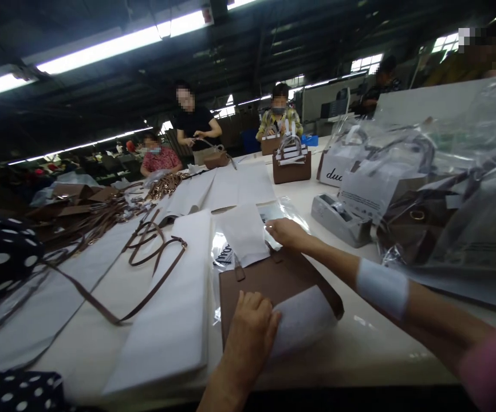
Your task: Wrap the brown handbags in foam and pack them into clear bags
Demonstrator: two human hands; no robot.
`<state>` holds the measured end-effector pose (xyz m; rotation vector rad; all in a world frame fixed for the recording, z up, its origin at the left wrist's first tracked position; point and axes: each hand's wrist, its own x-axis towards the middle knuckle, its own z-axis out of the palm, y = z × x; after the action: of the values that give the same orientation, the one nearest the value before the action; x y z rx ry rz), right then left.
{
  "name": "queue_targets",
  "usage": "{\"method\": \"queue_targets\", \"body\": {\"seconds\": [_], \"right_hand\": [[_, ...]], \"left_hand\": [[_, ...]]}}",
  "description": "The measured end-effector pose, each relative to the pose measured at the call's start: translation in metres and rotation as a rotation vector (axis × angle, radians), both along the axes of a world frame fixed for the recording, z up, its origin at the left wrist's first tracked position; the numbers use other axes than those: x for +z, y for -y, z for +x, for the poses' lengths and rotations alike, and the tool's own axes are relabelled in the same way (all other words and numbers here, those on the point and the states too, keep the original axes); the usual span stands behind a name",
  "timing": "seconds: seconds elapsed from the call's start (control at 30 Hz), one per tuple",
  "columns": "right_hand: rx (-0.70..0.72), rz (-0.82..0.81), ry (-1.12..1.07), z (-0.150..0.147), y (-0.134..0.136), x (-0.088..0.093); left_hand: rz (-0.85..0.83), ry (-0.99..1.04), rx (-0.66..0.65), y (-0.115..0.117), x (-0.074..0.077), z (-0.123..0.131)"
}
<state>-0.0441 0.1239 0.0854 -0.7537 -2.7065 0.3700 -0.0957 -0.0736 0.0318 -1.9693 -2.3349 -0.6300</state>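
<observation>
A brown leather handbag (pixel 274 281) lies flat on the white table (pixel 377 337) in front of me. My left hand (pixel 250 326) rests on its near end, fingers curled over a sheet of white wrapping paper (pixel 302 320) that covers the bag's corner. My right hand (pixel 288 232) reaches to the bag's far end, fingers pinched on the edge of another white paper sheet (pixel 243 234) lying over a clear plastic bag (pixel 282 212). A white band circles my right forearm.
A brown strap (pixel 153 252) loops across white sheets (pixel 174 309) to the left. A grey tape dispenser (pixel 340 220) and bagged handbags (pixel 424 223) stand right. Another brown handbag (pixel 291 163) stands farther back. Three people sit or stand at the table's far end.
</observation>
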Motion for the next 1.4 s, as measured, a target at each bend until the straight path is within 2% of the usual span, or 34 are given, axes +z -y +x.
{"method": "queue_targets", "body": {"seconds": [0.07, 0.13, 0.17, 0.23, 0.3, 0.37, 0.4, 0.47, 0.53, 0.6, 0.63, 0.7, 0.8, 0.9, 1.0, 1.07, 1.2, 1.3, 1.4], "right_hand": [[0.067, 0.060, -0.095, 0.039, 0.011, -0.009], [0.451, 0.257, -0.380, 0.080, 0.028, -0.027], [0.593, 0.325, -0.410, 0.097, 0.037, -0.037], [0.689, 0.412, -0.438, 0.117, 0.050, -0.055], [0.681, 0.421, -0.416, 0.122, 0.054, -0.066], [0.675, 0.398, -0.394, 0.119, 0.050, -0.071], [0.681, 0.386, -0.384, 0.118, 0.047, -0.072], [0.697, 0.356, -0.354, 0.117, 0.042, -0.074], [0.706, 0.312, -0.319, 0.118, 0.039, -0.078], [0.702, 0.270, -0.305, 0.120, 0.037, -0.082], [0.692, 0.252, -0.304, 0.120, 0.037, -0.084], [0.671, 0.222, -0.315, 0.120, 0.038, -0.087], [0.653, 0.189, -0.334, 0.121, 0.040, -0.089], [0.656, 0.188, -0.352, 0.123, 0.043, -0.089], [0.627, 0.212, -0.381, 0.120, 0.043, -0.092], [0.631, 0.238, -0.388, 0.115, 0.039, -0.094], [0.668, 0.365, -0.468, 0.111, 0.029, -0.102], [0.521, 0.456, -0.602, 0.115, 0.029, -0.112], [0.397, 0.433, -0.661, 0.117, 0.033, -0.121]], "left_hand": [[0.011, 0.023, -0.010, 0.000, -0.004, -0.001], [0.021, 0.024, -0.024, 0.002, -0.009, -0.001], [0.019, 0.020, -0.040, 0.003, -0.010, -0.002], [0.026, 0.011, -0.086, 0.002, -0.005, -0.007], [0.156, -0.045, -0.102, -0.008, 0.012, -0.022], [0.385, -0.173, -0.026, -0.031, 0.042, -0.047], [0.446, -0.251, 0.048, -0.049, 0.060, -0.061], [0.322, -0.335, 0.154, -0.091, 0.095, -0.088], [-0.069, -0.293, 0.100, -0.131, 0.121, -0.105], [-0.341, -0.182, 0.012, -0.157, 0.133, -0.104], [-0.392, -0.130, -0.045, -0.161, 0.133, -0.096], [-0.355, -0.076, -0.194, -0.151, 0.120, -0.071], [-0.212, -0.133, -0.422, -0.105, 0.075, -0.026], [0.054, -0.172, -0.362, -0.062, 0.021, 0.005], [0.238, -0.221, -0.265, -0.050, -0.016, 0.019], [0.240, -0.276, -0.201, -0.054, -0.026, 0.023], [0.260, -0.328, -0.173, -0.058, -0.029, 0.021], [0.317, -0.318, -0.182, -0.052, -0.030, 0.017], [0.330, -0.322, -0.174, -0.051, -0.029, 0.016]]}}
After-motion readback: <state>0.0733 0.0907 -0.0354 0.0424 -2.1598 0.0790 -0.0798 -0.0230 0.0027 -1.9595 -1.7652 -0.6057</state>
